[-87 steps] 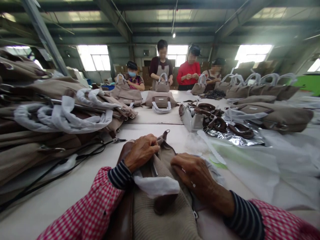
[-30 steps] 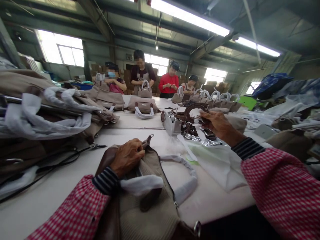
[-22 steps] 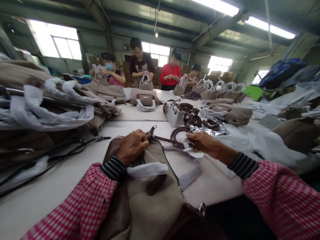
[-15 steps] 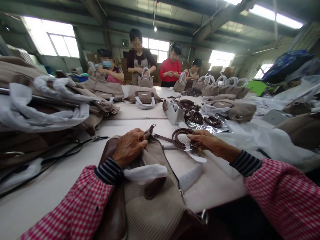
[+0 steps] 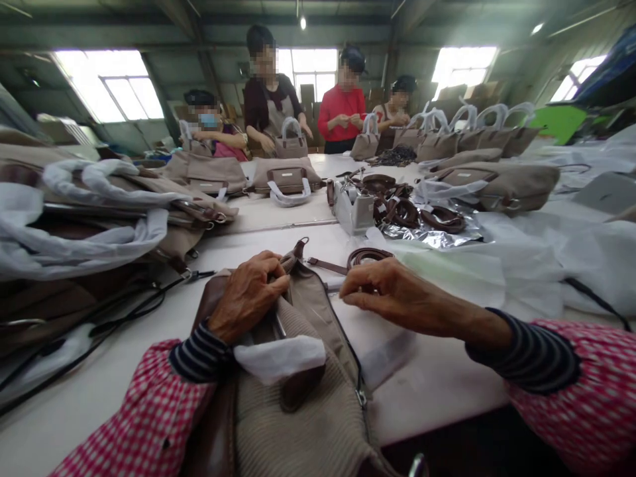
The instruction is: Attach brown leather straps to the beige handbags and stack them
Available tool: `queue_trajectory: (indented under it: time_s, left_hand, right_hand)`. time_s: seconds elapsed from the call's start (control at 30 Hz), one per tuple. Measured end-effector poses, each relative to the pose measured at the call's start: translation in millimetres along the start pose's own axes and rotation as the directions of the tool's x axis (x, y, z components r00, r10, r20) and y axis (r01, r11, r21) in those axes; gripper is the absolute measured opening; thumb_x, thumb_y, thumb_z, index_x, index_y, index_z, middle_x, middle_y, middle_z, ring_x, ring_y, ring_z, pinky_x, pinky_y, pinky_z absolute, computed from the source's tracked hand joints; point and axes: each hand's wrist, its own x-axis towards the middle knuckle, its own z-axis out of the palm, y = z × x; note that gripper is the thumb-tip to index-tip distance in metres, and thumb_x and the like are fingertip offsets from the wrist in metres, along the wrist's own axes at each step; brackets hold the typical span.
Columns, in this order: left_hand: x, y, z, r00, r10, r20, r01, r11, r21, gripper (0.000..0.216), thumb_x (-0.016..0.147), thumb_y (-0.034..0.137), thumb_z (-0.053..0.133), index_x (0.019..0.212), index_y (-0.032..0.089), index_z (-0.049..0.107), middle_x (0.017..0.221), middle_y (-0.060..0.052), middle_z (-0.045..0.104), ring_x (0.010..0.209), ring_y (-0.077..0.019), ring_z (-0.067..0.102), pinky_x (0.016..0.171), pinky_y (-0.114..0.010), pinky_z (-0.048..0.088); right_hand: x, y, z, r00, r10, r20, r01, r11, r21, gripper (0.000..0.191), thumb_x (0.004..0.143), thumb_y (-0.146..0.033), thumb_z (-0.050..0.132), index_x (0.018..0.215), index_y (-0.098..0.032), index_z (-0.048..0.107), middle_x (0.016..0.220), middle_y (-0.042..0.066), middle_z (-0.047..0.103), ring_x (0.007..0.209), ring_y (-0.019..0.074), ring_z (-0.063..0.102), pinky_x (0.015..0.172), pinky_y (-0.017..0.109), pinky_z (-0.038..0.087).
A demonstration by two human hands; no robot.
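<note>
A beige handbag [image 5: 303,397] with brown trim and a white-wrapped handle lies in front of me on the white table [image 5: 114,371]. My left hand [image 5: 246,298] is closed on the bag's upper edge near a brown tab. My right hand [image 5: 392,295] pinches one end of a coiled brown leather strap [image 5: 368,255], just right of the bag's top; the strap's loose end lies on the table toward the bag.
Stacked beige bags [image 5: 99,212] with wrapped handles fill the left side. A small white box [image 5: 354,209] and more coiled brown straps [image 5: 422,215] on silver foil lie ahead. White wrapping sheets [image 5: 536,265] cover the right. Several people [image 5: 342,109] work on bags at the far end.
My right hand left the bag, reached out to the strap pile, picked up a coiled brown strap and brought it back beside the bag. My left hand has stayed on the bag's top.
</note>
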Motion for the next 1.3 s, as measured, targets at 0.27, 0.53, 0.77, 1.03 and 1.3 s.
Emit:
queue_trajectory:
  time_s: [0.27, 0.53, 0.77, 1.03, 1.3]
  left_hand:
    - [1.5, -2.4, 1.5, 1.000, 0.009, -0.003, -0.009, 1.000, -0.005, 0.018, 0.084, 0.029, 0.052, 0.070, 0.021, 0.062, 0.109, -0.002, 0.071, 0.094, -0.0200, 0.064, 0.087, -0.033, 0.044]
    - [3.2, -7.3, 4.4, 0.999, 0.031, -0.011, -0.031, 0.999, -0.016, 0.016, 0.083, 0.027, 0.052, 0.073, 0.020, 0.063, 0.105, -0.004, 0.069, 0.092, -0.0209, 0.064, 0.085, -0.035, 0.044]
    - [2.8, -4.7, 1.7, 0.999, 0.052, -0.007, -0.052, 0.999, -0.008, 0.019, 0.082, 0.030, 0.049, 0.071, 0.020, 0.062, 0.104, -0.006, 0.069, 0.093, -0.0231, 0.063, 0.084, -0.036, 0.045]
    - [4.2, -7.3, 2.0, 0.999, 0.053, -0.004, -0.053, 0.999, 0.009, 0.023, 0.082, 0.037, 0.047, 0.072, 0.021, 0.061, 0.102, -0.006, 0.068, 0.090, -0.0238, 0.063, 0.084, -0.037, 0.044]
    - [2.9, -1.9, -1.6, 0.999, 0.033, 0.035, -0.034, 0.999, 0.027, 0.025, 0.084, 0.040, 0.047, 0.071, 0.022, 0.059, 0.107, -0.006, 0.070, 0.092, -0.0235, 0.065, 0.086, -0.037, 0.046]
  right_hand:
    - [39.6, -11.1, 35.8, 0.968, 0.072, 0.239, 0.035, 0.909, -0.415, 0.021, 0.097, -0.032, 0.062, 0.096, -0.015, 0.073, 0.092, 0.009, 0.073, 0.082, 0.0211, 0.062, 0.066, 0.030, 0.033]
    - [43.4, -4.6, 39.3, 0.942, 0.233, 0.242, -0.218, 0.972, -0.087, 0.007, 0.074, -0.011, 0.067, 0.068, -0.015, 0.065, 0.059, -0.004, 0.053, 0.056, 0.0093, 0.045, 0.053, 0.024, 0.029]
    - [2.4, -22.1, -29.6, 0.946, 0.323, 0.003, -0.282, 0.820, 0.498, 0.013, 0.077, -0.026, 0.073, 0.075, -0.015, 0.067, 0.070, 0.001, 0.067, 0.050, 0.0062, 0.049, 0.044, 0.018, 0.032]
    - [-74.2, 15.3, -79.8, 0.853, 0.506, -0.127, -0.426, 0.816, 0.391, 0.026, 0.073, -0.032, 0.082, 0.092, -0.015, 0.078, 0.071, 0.007, 0.074, 0.057, 0.0157, 0.066, 0.041, 0.020, 0.040]
    - [-83.6, 41.3, -56.7, 0.921, 0.374, -0.113, -0.362, 0.926, 0.112, 0.015, 0.086, -0.027, 0.064, 0.076, -0.018, 0.069, 0.065, -0.002, 0.061, 0.054, 0.0115, 0.058, 0.049, 0.021, 0.046]
